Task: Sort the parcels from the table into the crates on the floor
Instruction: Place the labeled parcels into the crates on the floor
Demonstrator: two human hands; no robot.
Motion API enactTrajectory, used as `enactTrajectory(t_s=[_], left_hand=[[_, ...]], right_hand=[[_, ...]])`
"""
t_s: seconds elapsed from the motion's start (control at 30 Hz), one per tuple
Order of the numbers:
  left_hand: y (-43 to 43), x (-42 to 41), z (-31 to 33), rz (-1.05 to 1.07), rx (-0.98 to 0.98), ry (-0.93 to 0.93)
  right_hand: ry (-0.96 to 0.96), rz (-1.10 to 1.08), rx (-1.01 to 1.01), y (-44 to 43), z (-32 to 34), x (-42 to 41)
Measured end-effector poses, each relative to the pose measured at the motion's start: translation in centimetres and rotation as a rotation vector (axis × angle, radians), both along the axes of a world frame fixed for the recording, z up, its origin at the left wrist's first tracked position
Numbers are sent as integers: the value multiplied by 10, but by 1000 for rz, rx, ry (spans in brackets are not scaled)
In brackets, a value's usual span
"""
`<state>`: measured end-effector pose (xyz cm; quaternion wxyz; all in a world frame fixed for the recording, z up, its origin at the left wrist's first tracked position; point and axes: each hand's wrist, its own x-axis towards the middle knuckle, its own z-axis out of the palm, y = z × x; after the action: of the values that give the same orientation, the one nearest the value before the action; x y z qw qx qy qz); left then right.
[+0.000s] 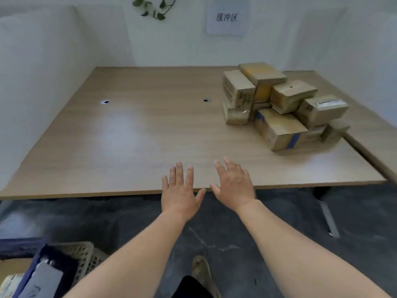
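Both hands empty, fingers spread: left hand (180, 191), right hand (234, 186) at table (107, 136) edge. Take nearest parcel (280, 131) first (stack looks loose), two-handed

- Overall: bright, even, cool-white light from above; no hard shadows.
- Table (150, 134): broad pale glare patch left of centre; fainter sheen at the near right.
- Parcels (279, 108): soft shadow at the near base; tops lighter than sides.
- Floor (214, 229): dim, darkest beneath the table.
- Sharpness: soft throughout; sign (226, 18) lettering fuzzy; crates (71, 261) at lower left smeared.
- Distortion: table edges splay and bow toward the corners; forearms stretched at the bottom edge.
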<state>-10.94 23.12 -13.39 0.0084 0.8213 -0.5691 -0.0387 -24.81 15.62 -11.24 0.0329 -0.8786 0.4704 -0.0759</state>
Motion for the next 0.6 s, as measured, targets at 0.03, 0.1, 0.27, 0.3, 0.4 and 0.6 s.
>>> enactTrajectory(t_s=[0.03,0.1,0.27,0.3,0.4,0.6], left_hand=[[-15,-6,-1,-29,0,5],[-46,-16,-3,-79,-4,29],[-121,-30,3,-159,-30,63],[-136,-28,5,-166,-41,71],[-181,-13,14,-164,-73,93],[-268,23,27,-155,-89,115]], right_hand=[[8,-35,-3,-10,0,-8],[28,-97,-6,-30,0,-23],[58,-191,-3,-89,9,-39],[61,-198,-9,-103,12,-38],[46,-221,-52,-149,23,-26],[19,-276,-59,-239,34,1]])
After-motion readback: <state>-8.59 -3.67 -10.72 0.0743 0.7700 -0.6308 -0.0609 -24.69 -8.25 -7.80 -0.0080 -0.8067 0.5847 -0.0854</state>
